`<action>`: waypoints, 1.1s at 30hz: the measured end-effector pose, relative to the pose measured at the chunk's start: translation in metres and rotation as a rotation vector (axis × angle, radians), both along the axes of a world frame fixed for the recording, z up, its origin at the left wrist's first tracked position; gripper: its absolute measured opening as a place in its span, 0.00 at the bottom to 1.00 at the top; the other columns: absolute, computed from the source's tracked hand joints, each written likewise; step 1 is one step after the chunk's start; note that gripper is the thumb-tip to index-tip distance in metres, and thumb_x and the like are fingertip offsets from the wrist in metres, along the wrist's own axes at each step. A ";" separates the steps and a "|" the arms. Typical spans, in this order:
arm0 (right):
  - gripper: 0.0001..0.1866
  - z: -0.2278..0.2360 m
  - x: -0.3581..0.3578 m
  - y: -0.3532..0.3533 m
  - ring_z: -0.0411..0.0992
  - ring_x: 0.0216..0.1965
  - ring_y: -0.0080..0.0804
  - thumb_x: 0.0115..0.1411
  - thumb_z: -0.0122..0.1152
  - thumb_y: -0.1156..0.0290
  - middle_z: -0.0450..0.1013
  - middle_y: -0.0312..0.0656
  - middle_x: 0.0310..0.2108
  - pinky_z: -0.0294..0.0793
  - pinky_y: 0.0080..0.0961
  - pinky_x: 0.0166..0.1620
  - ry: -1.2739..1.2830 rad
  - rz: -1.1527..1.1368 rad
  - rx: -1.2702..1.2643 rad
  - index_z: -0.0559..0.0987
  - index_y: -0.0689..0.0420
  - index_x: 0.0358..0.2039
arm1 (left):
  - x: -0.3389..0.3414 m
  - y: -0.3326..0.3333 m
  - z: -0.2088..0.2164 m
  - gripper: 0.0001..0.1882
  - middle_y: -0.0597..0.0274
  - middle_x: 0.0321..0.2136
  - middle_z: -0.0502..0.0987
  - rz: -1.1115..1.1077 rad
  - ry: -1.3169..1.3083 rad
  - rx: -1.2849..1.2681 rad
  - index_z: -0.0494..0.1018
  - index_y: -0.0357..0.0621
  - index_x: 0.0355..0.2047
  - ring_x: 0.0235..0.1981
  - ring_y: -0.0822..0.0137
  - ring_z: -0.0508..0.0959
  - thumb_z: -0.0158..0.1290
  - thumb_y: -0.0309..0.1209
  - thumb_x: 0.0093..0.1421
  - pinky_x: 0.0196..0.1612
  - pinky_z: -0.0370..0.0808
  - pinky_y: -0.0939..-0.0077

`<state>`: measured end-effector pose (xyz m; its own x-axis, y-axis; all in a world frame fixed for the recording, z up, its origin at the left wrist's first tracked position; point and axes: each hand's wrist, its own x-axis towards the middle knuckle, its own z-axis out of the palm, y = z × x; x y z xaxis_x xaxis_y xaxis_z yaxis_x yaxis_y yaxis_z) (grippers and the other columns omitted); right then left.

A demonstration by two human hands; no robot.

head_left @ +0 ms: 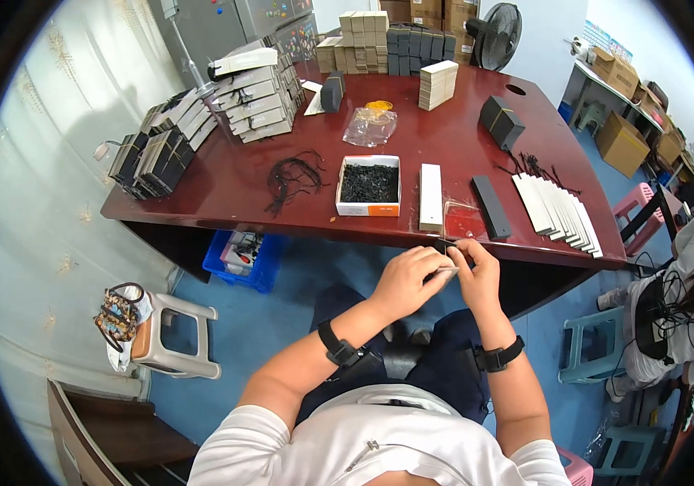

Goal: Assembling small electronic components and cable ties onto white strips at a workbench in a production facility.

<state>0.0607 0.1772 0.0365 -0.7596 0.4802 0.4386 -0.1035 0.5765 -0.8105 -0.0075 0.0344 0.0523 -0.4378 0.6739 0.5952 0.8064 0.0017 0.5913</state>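
Observation:
Just off the table's front edge, my left hand point(409, 281) and my right hand point(477, 274) meet with fingers pinched together. Between them is a thin pale card point(447, 269), seen almost edge-on. A small dark bit point(444, 244) shows at the fingertips; its kind cannot be made out. Beyond my hands stand a narrow stack of white cards point(430, 194) and a narrow black stack point(490, 208). To their left is an open white and orange box point(353, 210) of tiny black pieces. Fanned white tags point(556, 215) with black strings lie to the right.
Bundled tags point(258, 93) are piled at the table's left, beside a tangle of black cords point(294, 180). A clear plastic bag point(369, 128) lies mid-table. Card stacks point(363, 40) line the back. A stool point(177, 336) is at left; another person point(671, 316) sits at right.

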 end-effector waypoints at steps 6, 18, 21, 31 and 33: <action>0.03 -0.010 0.027 -0.003 0.67 0.23 0.17 0.54 0.58 0.77 0.71 0.36 0.21 0.67 0.17 0.28 -0.017 0.012 -0.144 0.76 0.61 0.30 | -0.004 -0.005 -0.004 0.08 0.58 0.28 0.75 0.035 0.037 0.040 0.73 0.42 0.33 0.32 0.56 0.74 0.52 0.31 0.55 0.35 0.72 0.65; 0.03 -0.025 0.087 -0.036 0.73 0.25 0.31 0.52 0.59 0.75 0.74 0.43 0.24 0.70 0.23 0.30 -0.214 0.221 -0.057 0.78 0.61 0.28 | -0.024 0.011 0.000 0.17 0.61 0.33 0.69 0.125 0.355 -0.028 0.74 0.48 0.43 0.28 0.62 0.74 0.54 0.24 0.50 0.33 0.73 0.70; 0.03 -0.021 0.087 -0.034 0.73 0.26 0.34 0.52 0.60 0.75 0.74 0.43 0.24 0.71 0.24 0.30 -0.208 0.229 -0.012 0.78 0.60 0.27 | -0.014 0.007 0.009 0.17 0.63 0.34 0.70 0.169 0.414 0.039 0.74 0.49 0.42 0.29 0.63 0.73 0.54 0.24 0.49 0.33 0.73 0.71; 0.03 -0.038 0.089 -0.034 0.72 0.24 0.33 0.52 0.59 0.74 0.74 0.41 0.23 0.70 0.26 0.28 -0.278 0.255 -0.100 0.78 0.58 0.28 | -0.189 -0.084 0.068 0.08 0.61 0.29 0.74 0.747 0.184 -0.108 0.77 0.46 0.31 0.28 0.64 0.76 0.57 0.34 0.52 0.32 0.72 0.71; 0.03 -0.040 0.089 -0.036 0.72 0.24 0.33 0.52 0.59 0.74 0.74 0.41 0.23 0.69 0.26 0.28 -0.281 0.270 -0.068 0.78 0.57 0.28 | -0.228 -0.094 0.065 0.11 0.61 0.30 0.74 0.832 0.247 -0.308 0.78 0.48 0.31 0.32 0.61 0.76 0.59 0.38 0.49 0.37 0.73 0.66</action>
